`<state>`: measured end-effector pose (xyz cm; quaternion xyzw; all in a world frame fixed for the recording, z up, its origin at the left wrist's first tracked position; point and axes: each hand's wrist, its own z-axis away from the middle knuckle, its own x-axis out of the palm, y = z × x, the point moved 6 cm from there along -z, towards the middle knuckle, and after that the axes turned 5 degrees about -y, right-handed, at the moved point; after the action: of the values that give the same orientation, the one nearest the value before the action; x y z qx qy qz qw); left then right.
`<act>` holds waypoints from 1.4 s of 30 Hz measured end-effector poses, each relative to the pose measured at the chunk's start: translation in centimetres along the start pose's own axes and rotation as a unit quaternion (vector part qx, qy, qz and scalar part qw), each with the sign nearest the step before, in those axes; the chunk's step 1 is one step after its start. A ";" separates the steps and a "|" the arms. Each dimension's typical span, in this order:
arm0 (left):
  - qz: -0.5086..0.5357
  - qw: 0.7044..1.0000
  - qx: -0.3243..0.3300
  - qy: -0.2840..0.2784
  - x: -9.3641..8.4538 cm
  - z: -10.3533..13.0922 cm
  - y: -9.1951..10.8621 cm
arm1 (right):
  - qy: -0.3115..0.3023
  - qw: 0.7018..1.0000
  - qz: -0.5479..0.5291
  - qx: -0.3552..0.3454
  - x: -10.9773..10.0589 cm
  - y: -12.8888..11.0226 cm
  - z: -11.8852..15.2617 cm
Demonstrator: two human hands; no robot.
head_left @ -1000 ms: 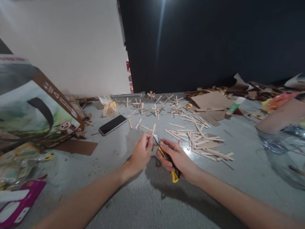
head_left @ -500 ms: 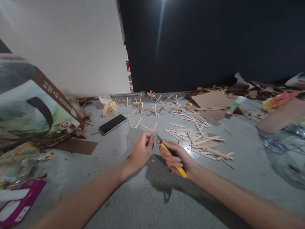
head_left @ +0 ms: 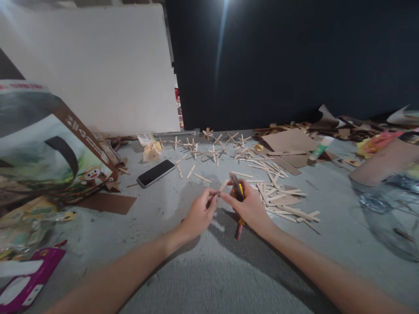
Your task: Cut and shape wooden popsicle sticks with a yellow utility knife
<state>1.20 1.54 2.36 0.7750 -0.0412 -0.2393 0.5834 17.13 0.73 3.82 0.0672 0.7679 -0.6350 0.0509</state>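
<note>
My left hand point(head_left: 200, 210) is closed, pinching a small wooden craft stick point(head_left: 224, 186) between thumb and fingertips. My right hand point(head_left: 250, 203) grips a yellow utility knife point(head_left: 241, 190), with a dark part pointing up and away. Its thumb and forefinger reach to the same stick. The lower end of the knife is partly hidden by the fingers, and a reddish end point(head_left: 240, 230) shows beneath the hand. A loose craft stick point(head_left: 202, 178) lies just beyond my hands. To the right is a heap of craft sticks point(head_left: 278, 196).
Crossed sticks point(head_left: 214, 152) stand along the back. A phone point(head_left: 156, 173) lies on the left, near a printed paper bag point(head_left: 88, 152). Brown cardboard point(head_left: 288, 141), a glue stick point(head_left: 321, 148) and a clear plastic cup point(head_left: 386, 218) are on the right. A purple object point(head_left: 36, 277) lies front left.
The utility knife has turned in my right hand, from blade toward the stick to upright. My right thumb and forefinger have moved onto the stick. A stick now lies fully visible beyond my left hand.
</note>
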 end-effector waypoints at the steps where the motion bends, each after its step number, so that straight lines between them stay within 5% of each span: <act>1: -0.006 1.000 0.003 -0.011 0.2 0.1 0.2 | -0.006 1.000 0.011 -0.002 0.2 -0.1 0.0; 6: -0.031 0.998 0.008 -0.054 0.9 0.6 0.7 | -0.029 0.999 0.024 -0.019 0.4 -0.6 0.0; 19: -0.039 0.997 -0.008 -0.060 0.8 0.3 0.3 | -0.011 1.000 0.004 0.011 -0.3 1.2 -0.4; 29: -0.003 0.997 -0.040 -0.067 0.9 0.0 -0.9 | -0.019 0.993 -0.094 0.067 0.0 0.5 -0.4; 35: -0.053 0.995 -0.034 -0.083 1.1 0.2 -0.7 | -0.007 0.996 -0.065 0.055 -0.2 0.2 -0.3; 42: -0.162 0.986 0.031 -0.015 0.3 0.1 0.0 | 0.016 0.998 -0.037 0.041 -0.5 -0.1 0.0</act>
<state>1.41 1.37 2.23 0.7856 0.0685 -0.3406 0.5121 17.64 0.71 4.05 0.0510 0.7438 -0.6663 0.0127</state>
